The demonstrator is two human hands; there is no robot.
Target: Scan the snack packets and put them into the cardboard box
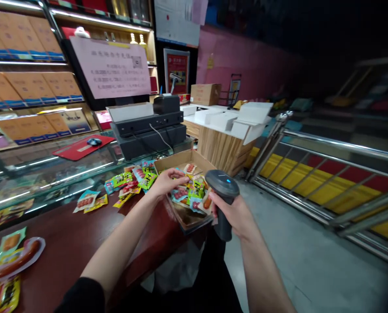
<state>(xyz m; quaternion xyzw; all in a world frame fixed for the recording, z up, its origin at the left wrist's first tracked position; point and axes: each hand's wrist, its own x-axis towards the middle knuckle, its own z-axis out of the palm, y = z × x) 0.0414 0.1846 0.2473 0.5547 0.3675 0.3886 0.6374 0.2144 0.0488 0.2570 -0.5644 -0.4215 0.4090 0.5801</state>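
Note:
My right hand (234, 213) is closed round the grip of a dark grey barcode scanner (222, 182), which has a small blue light on top. Just behind my right thumb is a sausage packet (207, 203); I cannot tell whether the thumb touches it. Over the left side of an open cardboard box (170, 163) reaches my left hand (166, 184), its fingers stretched out and apart, with nothing visible in them. Inside the box lie several small snack packets (196, 191), green, blue and pink. More snack packets (124, 179) are heaped left of my left hand.
The box sits at the right edge of the dark red counter (115, 230). A large packaged sausage (18, 263) lies at the near left. Behind stand a black cash-register unit (151, 139) and a glass display case (50, 182). Metal railings (311, 174) run along the right.

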